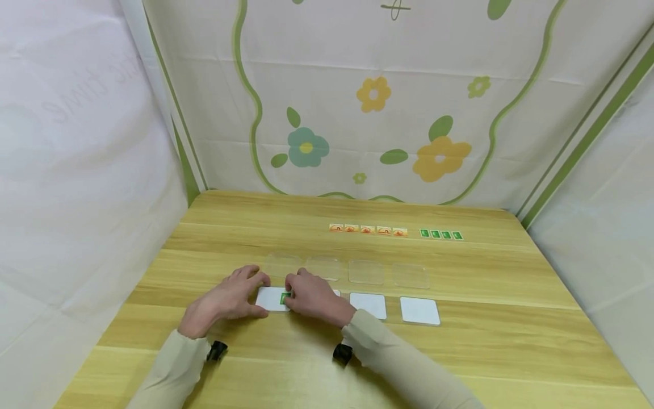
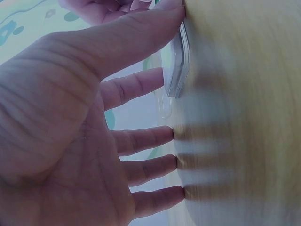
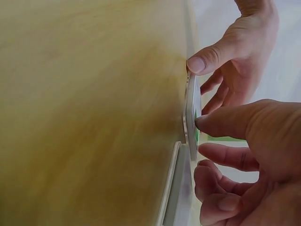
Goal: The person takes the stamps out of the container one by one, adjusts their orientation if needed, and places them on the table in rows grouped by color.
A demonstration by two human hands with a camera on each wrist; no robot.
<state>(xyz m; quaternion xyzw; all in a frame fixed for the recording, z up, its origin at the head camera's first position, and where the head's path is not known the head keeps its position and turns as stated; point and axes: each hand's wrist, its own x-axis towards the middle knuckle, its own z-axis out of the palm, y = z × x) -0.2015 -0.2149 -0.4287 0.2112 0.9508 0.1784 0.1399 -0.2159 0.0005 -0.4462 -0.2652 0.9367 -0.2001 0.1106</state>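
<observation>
In the head view my left hand holds a white rectangular block at its left end, thumb along the near edge and index finger at the far edge. The other left fingers rest fingertips-down on the wood in the left wrist view. A small green card lies at the block's right end. My right hand has thumb and index finger pinching at this green card, its other fingers curled. Edge-on, the block looks thick and layered in the right wrist view. Another white block is mostly hidden behind the right hand.
Two more white blocks lie to the right. Behind runs a row of several clear plastic covers. Farther back are several orange picture cards and several green cards. Fabric walls enclose the wooden table.
</observation>
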